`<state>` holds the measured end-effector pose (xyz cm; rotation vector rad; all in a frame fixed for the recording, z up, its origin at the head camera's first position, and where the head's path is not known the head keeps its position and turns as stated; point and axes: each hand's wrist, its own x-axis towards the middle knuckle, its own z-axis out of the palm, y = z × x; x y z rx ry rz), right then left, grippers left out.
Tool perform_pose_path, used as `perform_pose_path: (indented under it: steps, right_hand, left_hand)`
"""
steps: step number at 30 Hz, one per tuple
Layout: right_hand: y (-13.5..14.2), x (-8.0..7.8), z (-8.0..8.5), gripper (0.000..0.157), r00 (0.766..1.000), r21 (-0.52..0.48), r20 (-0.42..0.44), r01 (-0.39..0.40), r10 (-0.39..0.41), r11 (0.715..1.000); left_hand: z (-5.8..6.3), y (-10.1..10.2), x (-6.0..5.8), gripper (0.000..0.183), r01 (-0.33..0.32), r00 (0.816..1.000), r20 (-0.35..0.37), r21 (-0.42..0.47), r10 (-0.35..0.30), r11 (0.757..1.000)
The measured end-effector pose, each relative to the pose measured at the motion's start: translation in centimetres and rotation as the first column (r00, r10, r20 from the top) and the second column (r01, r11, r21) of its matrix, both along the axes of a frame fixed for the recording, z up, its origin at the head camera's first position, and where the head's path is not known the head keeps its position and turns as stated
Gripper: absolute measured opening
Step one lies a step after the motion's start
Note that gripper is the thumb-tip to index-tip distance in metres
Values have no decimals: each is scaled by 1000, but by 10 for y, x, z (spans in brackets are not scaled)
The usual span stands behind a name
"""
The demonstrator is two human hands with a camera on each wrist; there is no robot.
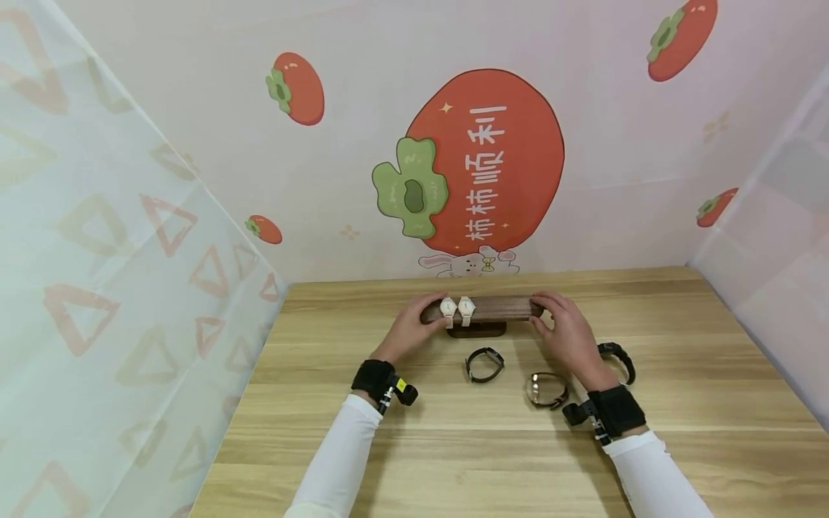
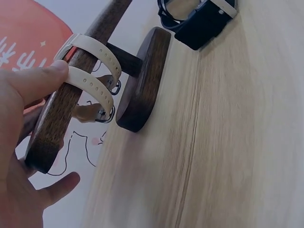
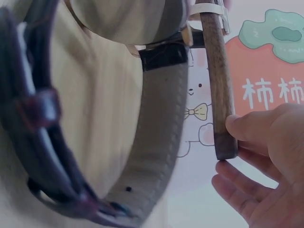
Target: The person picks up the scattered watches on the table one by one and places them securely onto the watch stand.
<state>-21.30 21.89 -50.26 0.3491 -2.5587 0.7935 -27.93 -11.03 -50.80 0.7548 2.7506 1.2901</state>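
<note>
A dark wooden watch stand (image 1: 504, 309) with a horizontal bar stands near the wall. My left hand (image 1: 409, 329) holds its left end; in the left wrist view the thumb presses by the strap (image 2: 90, 84) of the outer watch. My right hand (image 1: 571, 337) pinches the right end, thumb on one side and fingers on the other in the right wrist view. Two pale-strapped watches (image 1: 466, 308) sit side by side round the bar's left part. Beneath the bar is the oblong base (image 2: 154, 71), standing on the table.
On the wooden table (image 1: 453, 460), in front of the stand, lie a slim black watch (image 1: 495, 355) and a dark-strapped watch (image 1: 534, 388). A bulky black watch (image 1: 620, 355) lies beside my right wrist. Behind the table rises a wall (image 1: 350, 165) printed with persimmons.
</note>
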Motion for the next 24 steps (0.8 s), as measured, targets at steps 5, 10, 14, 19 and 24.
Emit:
perform_pose_path:
  steps: [5, 10, 14, 19, 24]
  right_hand:
    - [6, 2, 8, 45, 996, 55, 84, -45, 40, 997]
    - [12, 6, 16, 48, 985, 103, 149, -106, 90, 989]
    - [15, 11, 19, 49, 982, 125, 152, -135, 115, 983]
    - [16, 19, 23, 47, 986, 137, 101, -143, 130, 980]
    - [14, 30, 26, 47, 986, 133, 102, -146, 133, 980]
  left_hand:
    - [8, -2, 4, 68, 27, 999, -42, -103, -31, 994]
    - [15, -7, 10, 68, 53, 992, -106, -157, -70, 986]
    - [20, -12, 16, 70, 62, 983, -157, -182, -92, 981]
    - [27, -17, 27, 70, 62, 976, -195, -183, -98, 981]
    - [30, -20, 41, 67, 62, 962, -255, -145, -98, 987]
